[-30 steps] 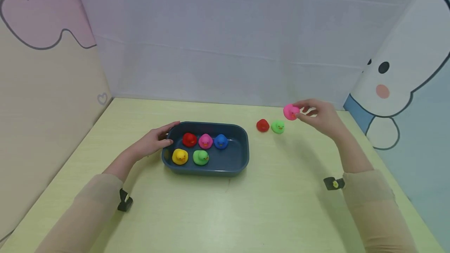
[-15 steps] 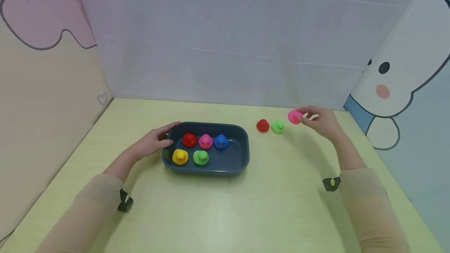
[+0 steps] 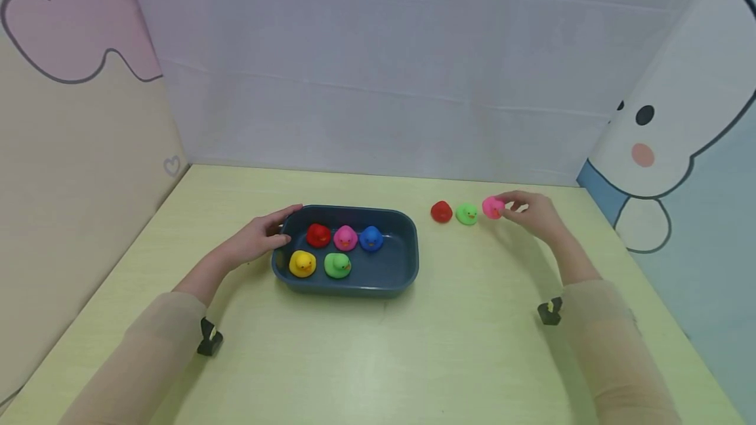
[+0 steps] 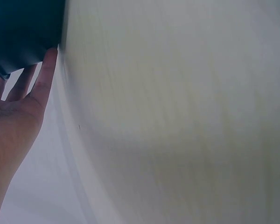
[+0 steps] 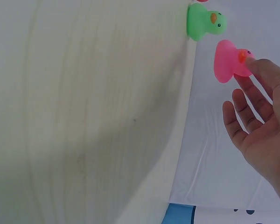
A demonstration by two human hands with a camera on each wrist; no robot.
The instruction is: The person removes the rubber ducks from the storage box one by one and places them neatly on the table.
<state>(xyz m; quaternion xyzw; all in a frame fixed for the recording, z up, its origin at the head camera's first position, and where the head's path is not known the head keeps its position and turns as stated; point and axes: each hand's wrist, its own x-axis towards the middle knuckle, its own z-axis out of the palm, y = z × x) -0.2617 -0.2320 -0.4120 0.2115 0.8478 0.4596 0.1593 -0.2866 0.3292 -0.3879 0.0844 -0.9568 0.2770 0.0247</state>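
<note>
Nearest, left of centre, the left hand (image 3: 254, 241) rests fairly straight fingers on the tray (image 3: 392, 267), five ducks (image 3: 345, 238) inside. Farther back, upper right, the right hand (image 3: 536, 216) pinches a pink duck (image 3: 493, 208) just above the bench (image 3: 378, 359)! Red duck (image 3: 441, 212) and green duck (image 3: 467, 214) stand lined up; the third looks nearly placed, not yet released.

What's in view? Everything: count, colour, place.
table: 1, pale-yellow, centre
backdrop: 1, whitish, behind table
side walls: 2, multicoloured, flanking
tray: 1, slate-blue, table
red ducks: 2, red, tray and table
pink ducks: 2, pink, tray and hand
blue duck: 1, blue, tray
yellow duck: 1, yellow, tray
green ducks: 2, green, tray and table
wrist devices: 2, black, cuffs
sleeves: 2, beige, arms
left hand: 1, bare, tray's left end
right hand: 1, bare, pinching pink duck
</note>
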